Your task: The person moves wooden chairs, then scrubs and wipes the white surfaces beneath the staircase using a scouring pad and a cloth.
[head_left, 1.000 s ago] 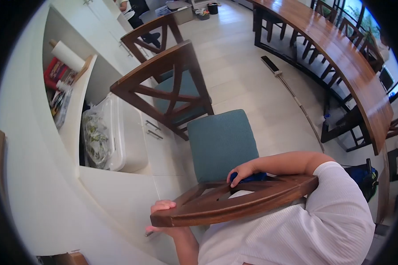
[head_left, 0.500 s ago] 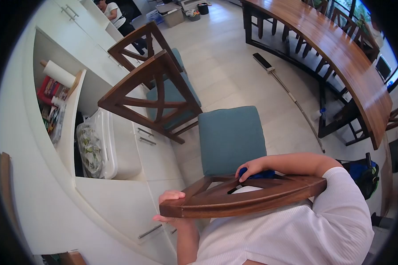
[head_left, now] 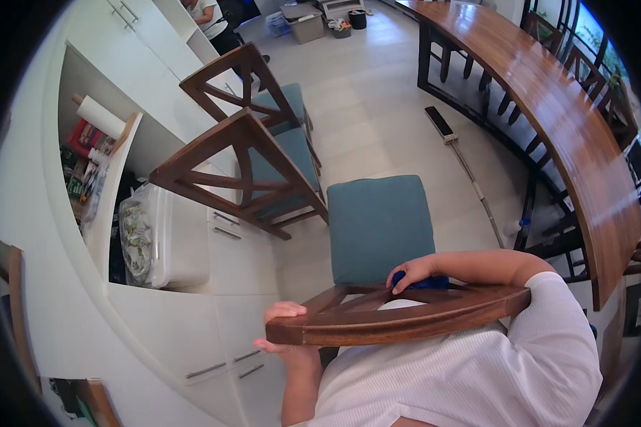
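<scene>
Directly in front of my body stands a wooden chair with a teal seat (head_left: 381,228) and a dark brown backrest (head_left: 399,322). My left hand (head_left: 286,327) is closed around the left end of the backrest's top rail, thumb below and fingers above. Over the rail from the right reaches my right arm. My right hand (head_left: 412,273) grips a dark blue cloth (head_left: 429,282) against the inner side of the backrest, near its crossed slats. Part of the cloth is hidden behind the hand and the rail.
Two similar chairs (head_left: 246,167) stand to the left, beside white cabinets (head_left: 164,320). A flat mop (head_left: 466,167) lies on the floor to the right, near a long wooden table (head_left: 541,107). Another person (head_left: 210,21) is at the far left, near storage bins (head_left: 303,25).
My view has shifted slightly, so the room sits differently in frame. My right hand has moved a little along the backrest with the cloth. The left hand keeps its hold.
</scene>
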A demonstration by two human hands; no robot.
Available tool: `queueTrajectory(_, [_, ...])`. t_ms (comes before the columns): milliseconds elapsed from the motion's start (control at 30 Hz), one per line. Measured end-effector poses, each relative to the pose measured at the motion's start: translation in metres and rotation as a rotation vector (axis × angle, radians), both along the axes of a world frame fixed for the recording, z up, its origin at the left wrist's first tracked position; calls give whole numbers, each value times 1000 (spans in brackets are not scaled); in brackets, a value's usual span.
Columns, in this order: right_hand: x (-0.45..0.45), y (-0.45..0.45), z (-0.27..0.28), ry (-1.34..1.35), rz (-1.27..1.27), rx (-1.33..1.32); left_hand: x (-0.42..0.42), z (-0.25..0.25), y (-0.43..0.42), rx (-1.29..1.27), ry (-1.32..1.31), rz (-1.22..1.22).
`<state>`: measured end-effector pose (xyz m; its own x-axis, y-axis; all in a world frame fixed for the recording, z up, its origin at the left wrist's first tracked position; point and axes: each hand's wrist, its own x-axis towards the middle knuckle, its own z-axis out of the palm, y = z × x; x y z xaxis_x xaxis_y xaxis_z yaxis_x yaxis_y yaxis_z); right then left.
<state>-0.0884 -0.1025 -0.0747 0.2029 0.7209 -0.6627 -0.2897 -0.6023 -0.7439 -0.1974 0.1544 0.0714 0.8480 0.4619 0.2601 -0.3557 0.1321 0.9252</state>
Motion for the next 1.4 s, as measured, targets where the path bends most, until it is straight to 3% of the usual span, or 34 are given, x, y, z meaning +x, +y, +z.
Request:
queueTrajectory(267, [34, -70, -14, -15, 93, -10, 12, -24, -70, -131, 48, 69])
queueTrajectory(467, [40, -104, -15, 23, 73, 20, 18, -8, -116, 72, 94, 141])
queueTrajectory(500, [40, -107, -19, 49, 54, 18, 18, -9, -119, 309, 124, 207])
queueTrajectory(600, [41, -106, -41, 35, 84, 72, 2, -44, -87, -19, -23, -169])
queueTrajectory(667, [43, -104, -43, 10, 122, 80, 2, -40, -95, 93, 73, -48])
queueTrajectory(733, [47, -102, -27, -77, 185, 77, 3, -35, -97, 137, 76, -40])
queueTrajectory(767, [51, -103, -19, -126, 219, 58, 3, -32, -98, 25, 19, -65])
queueTrajectory(867, [71, -118, 21, -33, 238, 87, 6, -18, -101, 20, 133, 31])
queueTrajectory(933, [87, -131, 38, -51, 101, 110, 7, -17, -79, 14, 77, -155])
queueTrajectory(1000, [108, -138, 94, -190, 71, -4, 16, 14, -58, 320, -37, -33])
queueTrajectory(1133, [132, -120, 181, -239, -130, -108, 16, 98, -19, 517, -437, -394])
queueTrajectory(1200, [134, -93, 212, -337, -164, -135, 1, 112, 4, 376, -603, -788])
queueTrajectory(1267, [134, -57, 232, -378, -142, -164, -8, 121, 28, 166, -677, -1035])
queueTrajectory(1333, [131, -17, 247, -428, -74, -228, -11, 142, 40, 105, -757, -1073])
queueTrajectory(1400, [132, 23, 247, -442, 1, -244, -25, 132, 64, 7, -721, -1124])
